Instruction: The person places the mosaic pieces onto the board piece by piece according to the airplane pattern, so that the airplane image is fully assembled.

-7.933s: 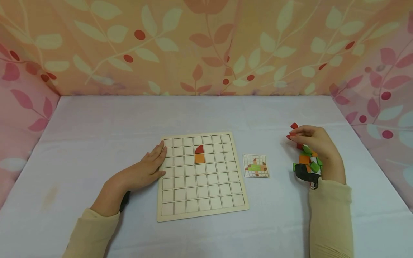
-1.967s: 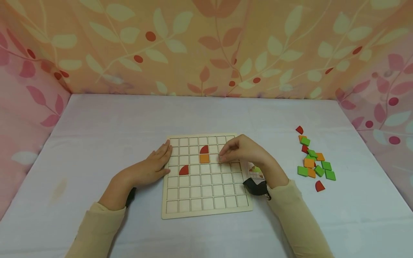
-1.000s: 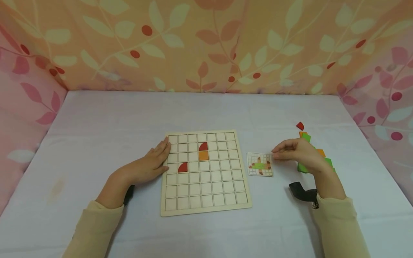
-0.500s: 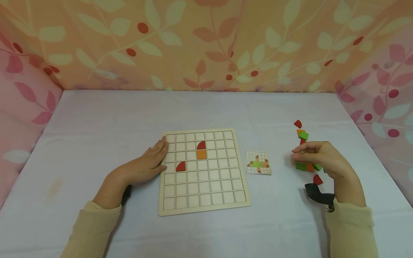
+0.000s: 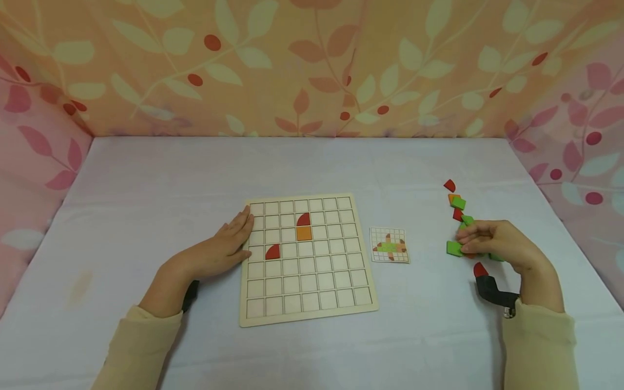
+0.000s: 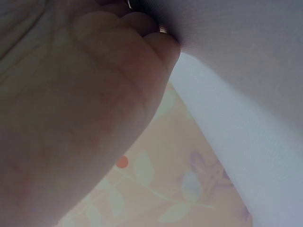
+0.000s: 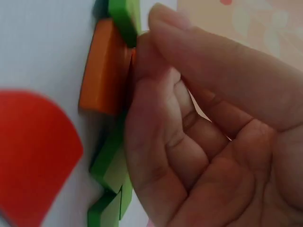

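Note:
My left hand [image 5: 218,259] lies flat-fingered along the left edge of the pale gridded board [image 5: 312,319]; in the left wrist view the hand [image 6: 94,104] fills the upper left. On the board are a red quarter-circle tile [image 5: 303,220], an orange square tile [image 5: 304,233] just below it, and another red quarter-circle tile [image 5: 273,252] lower left. My right hand [image 5: 507,246] is over the tile pile at right, thumb and fingers loosely bent. In the right wrist view its fingertips are beside an orange tile [image 7: 99,71] and a green tile [image 7: 124,21], with no tile showing between them.
A small pattern card [image 5: 390,245] lies just right of the board. Loose tiles trail up from the hand: a green tile [image 5: 454,248], a green tile [image 5: 458,203] and a red tile [image 5: 449,186]. Another red tile [image 5: 480,269] sits near the black wrist strap [image 5: 494,292].
A second red quarter-circle has come onto the board since the oldest frame. My right hand has gone from above the board, past the card, to the pile. The left hand stays.

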Demonstrator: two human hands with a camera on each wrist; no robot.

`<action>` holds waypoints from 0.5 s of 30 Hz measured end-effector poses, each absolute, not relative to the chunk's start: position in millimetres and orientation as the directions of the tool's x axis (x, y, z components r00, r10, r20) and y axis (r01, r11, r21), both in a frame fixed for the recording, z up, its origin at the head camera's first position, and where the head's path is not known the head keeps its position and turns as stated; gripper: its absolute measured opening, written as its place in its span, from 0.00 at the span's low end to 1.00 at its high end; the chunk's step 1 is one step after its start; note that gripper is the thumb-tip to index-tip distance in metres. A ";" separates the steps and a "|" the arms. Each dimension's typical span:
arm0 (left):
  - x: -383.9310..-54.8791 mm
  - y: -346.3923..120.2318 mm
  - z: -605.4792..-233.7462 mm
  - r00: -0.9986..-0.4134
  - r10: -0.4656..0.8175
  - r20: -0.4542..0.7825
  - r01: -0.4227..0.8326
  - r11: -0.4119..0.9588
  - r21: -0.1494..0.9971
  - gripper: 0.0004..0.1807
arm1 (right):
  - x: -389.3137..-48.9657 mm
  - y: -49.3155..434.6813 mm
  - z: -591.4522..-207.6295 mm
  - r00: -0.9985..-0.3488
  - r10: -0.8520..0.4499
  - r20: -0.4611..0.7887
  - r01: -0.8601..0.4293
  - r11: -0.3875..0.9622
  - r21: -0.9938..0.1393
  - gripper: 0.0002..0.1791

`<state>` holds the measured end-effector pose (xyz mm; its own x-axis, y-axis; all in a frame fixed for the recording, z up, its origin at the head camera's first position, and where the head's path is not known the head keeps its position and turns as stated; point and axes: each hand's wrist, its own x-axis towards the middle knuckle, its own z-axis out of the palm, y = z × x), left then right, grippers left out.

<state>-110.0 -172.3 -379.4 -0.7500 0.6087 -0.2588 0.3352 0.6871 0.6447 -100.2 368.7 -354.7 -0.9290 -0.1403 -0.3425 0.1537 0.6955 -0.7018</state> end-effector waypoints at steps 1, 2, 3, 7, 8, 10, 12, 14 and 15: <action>-110.0 -172.2 -379.3 -0.751 0.609 -0.257 0.337 0.688 0.643 0.38 | -100.2 370.2 -355.2 -0.928 -0.141 -0.345 0.152 0.703 -0.695 0.19; -110.0 -172.2 -379.2 -0.751 0.609 -0.257 0.338 0.688 0.643 0.38 | -100.3 371.3 -355.7 -0.928 -0.144 -0.343 0.144 0.712 -0.687 0.19; -109.9 -172.1 -379.1 -0.751 0.609 -0.256 0.339 0.688 0.642 0.38 | -100.3 371.9 -355.9 -0.928 -0.146 -0.344 0.139 0.719 -0.681 0.19; -109.7 -172.1 -378.6 -0.751 0.607 -0.258 0.337 0.689 0.641 0.38 | -100.3 371.0 -357.2 -0.931 -0.157 -0.329 0.107 0.746 -0.658 0.20; -109.6 -172.1 -378.5 -0.751 0.607 -0.259 0.336 0.689 0.642 0.38 | -100.2 369.7 -357.1 -0.933 -0.153 -0.325 0.102 0.755 -0.648 0.20; -109.5 -172.1 -378.5 -0.751 0.607 -0.258 0.337 0.690 0.641 0.38 | -100.2 366.6 -356.7 -0.935 -0.143 -0.325 0.100 0.772 -0.628 0.20; -109.5 -172.1 -378.8 -0.752 0.608 -0.256 0.341 0.691 0.637 0.38 | -100.6 362.8 -356.8 -0.938 -0.131 -0.320 0.099 0.786 -0.611 0.21; -109.6 -172.2 -379.1 -0.752 0.608 -0.253 0.344 0.690 0.637 0.38 | -101.4 359.2 -357.3 -0.941 -0.116 -0.319 0.105 0.794 -0.599 0.21; -109.5 -172.2 -379.1 -0.753 0.608 -0.253 0.344 0.691 0.635 0.38 | -102.0 357.7 -357.8 -0.941 -0.114 -0.319 0.106 0.796 -0.596 0.21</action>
<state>-109.5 -172.2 -379.1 -0.7528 0.6077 -0.2531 0.3443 0.6911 0.6354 -102.0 357.7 -357.8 -0.9410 -0.1139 -0.3188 0.1057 0.7959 -0.5962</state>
